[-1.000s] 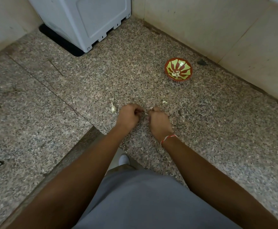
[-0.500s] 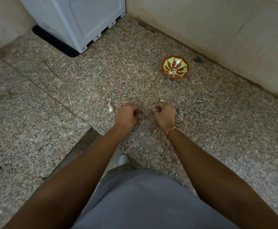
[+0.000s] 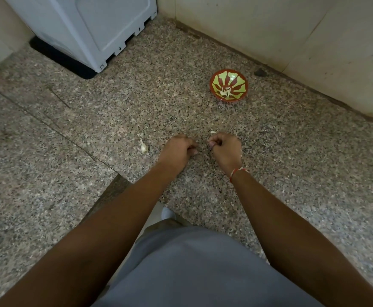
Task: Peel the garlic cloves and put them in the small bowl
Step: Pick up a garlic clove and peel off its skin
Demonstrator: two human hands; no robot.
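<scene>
**Two hands over a speckled stone desk, small bowl beyond**

The desk (image 3: 292, 173) is speckled granite, meeting pale wall tiles (image 3: 314, 41) in a corner. A white appliance (image 3: 88, 29) on a black mat (image 3: 66, 60) stands far left of the small bowl (image 3: 228, 87). The bowl, red with a green pattern, sits near the wall and holds a few pale peeled pieces. Well short of the bowl, toward the viewer, the left hand (image 3: 176, 151) and right hand (image 3: 225, 149) hover side by side, slightly apart. Each grip is narrow, fingers curled in; what either holds cannot be told. A garlic clove (image 3: 143, 147) lies on the desk just left of the left hand, apart from it. A pale scrap (image 3: 213, 132) lies at the right hand's far edge. A red-and-white thread (image 3: 236, 172) circles the right wrist.
</scene>
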